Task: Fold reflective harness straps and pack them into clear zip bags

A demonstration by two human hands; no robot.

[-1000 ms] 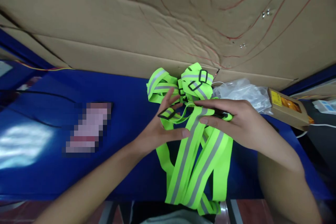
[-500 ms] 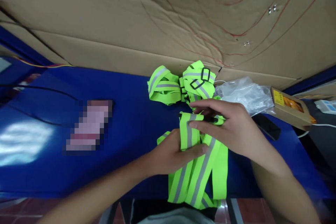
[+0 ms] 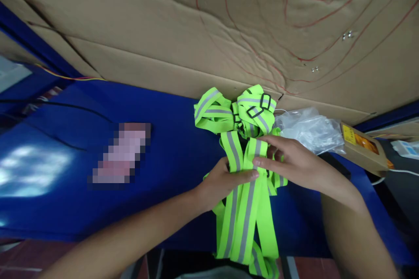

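A neon yellow-green reflective strap [image 3: 247, 222] with a grey stripe hangs in long folds over the front edge of the blue table. My left hand [image 3: 225, 181] is closed on the folds, its thumb lying across the front. With thumb and fingers, my right hand [image 3: 284, 157] pinches an upper fold of the same strap. A dark buckle shows in part below the right fingers. Just behind the hands lie a coiled reflective strap [image 3: 214, 111] and a bundled strap with black buckles [image 3: 257, 111], side by side.
To the left, a pixelated phone-like object [image 3: 121, 154] lies on the blue table [image 3: 176, 139], near black cables [image 3: 65, 104]. A clear plastic bag [image 3: 307, 128] and a cardboard box [image 3: 366, 148] are at the right. Behind stands a cardboard wall [image 3: 147, 30] with red lines.
My right hand has brought an upper fold upright beside the one in my left hand, and both loops now stand side by side. The whole view has shifted slightly.
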